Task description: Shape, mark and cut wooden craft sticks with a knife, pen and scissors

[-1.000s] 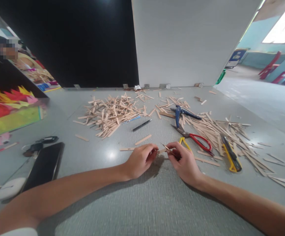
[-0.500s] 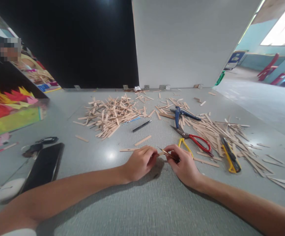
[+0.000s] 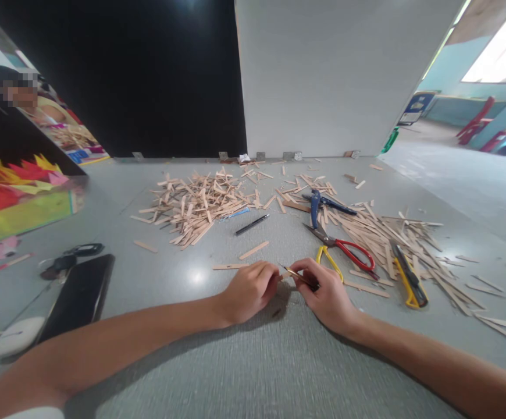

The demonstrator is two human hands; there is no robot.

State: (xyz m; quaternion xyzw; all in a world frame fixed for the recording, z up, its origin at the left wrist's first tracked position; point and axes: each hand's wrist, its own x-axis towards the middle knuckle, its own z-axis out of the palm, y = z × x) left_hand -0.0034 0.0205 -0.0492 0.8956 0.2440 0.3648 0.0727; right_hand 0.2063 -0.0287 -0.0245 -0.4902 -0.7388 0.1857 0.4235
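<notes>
Pinched in my left hand is a small piece of wooden craft stick, mostly covered by the fingers. My right hand is closed round a slim pointed tool, perhaps a craft knife, its tip close to the stick piece. Both hands rest near the tabletop, almost fingertip to fingertip. Two loose craft sticks lie just beyond my left hand. Scissors with one red and one yellow handle lie behind my right hand, and a yellow utility knife is farther right.
Wooden pieces form a heap at centre left and a scatter at right. Blue-handled pliers and a black pen lie beyond my hands. A phone and white mouse are at left. An upright board stands behind; a person sits far left.
The tool and the stick piece have shifted slightly between my fingers, with less of the stick showing. My arms stay almost still. The person at far left has moved a little.
</notes>
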